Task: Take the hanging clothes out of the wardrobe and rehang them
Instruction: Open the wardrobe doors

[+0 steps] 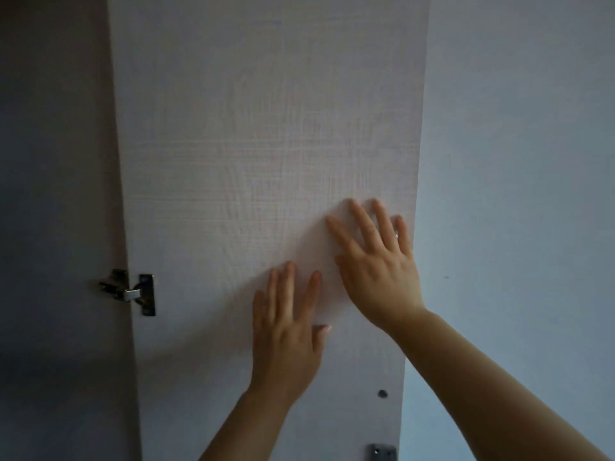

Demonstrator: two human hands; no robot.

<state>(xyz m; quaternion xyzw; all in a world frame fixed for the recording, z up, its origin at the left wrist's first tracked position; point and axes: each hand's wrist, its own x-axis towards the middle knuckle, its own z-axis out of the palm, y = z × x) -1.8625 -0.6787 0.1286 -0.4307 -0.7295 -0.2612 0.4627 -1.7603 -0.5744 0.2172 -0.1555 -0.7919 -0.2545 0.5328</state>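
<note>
A pale wood-grain wardrobe door [253,128] fills the middle of the head view, seen from its inner side. My left hand [286,331] lies flat on the door's lower middle with fingers straight and spread. Higher and to the right, my right hand [376,257] presses flat on the same panel near its free edge, a ring on one finger. Neither hand holds anything. No clothes or hangers are in view.
A metal hinge [133,292] joins the door's left edge to the dim wardrobe side [56,194]. A small screw head [382,393] and a metal plate [382,452] sit low on the door. A plain bluish wall [519,161] lies to the right.
</note>
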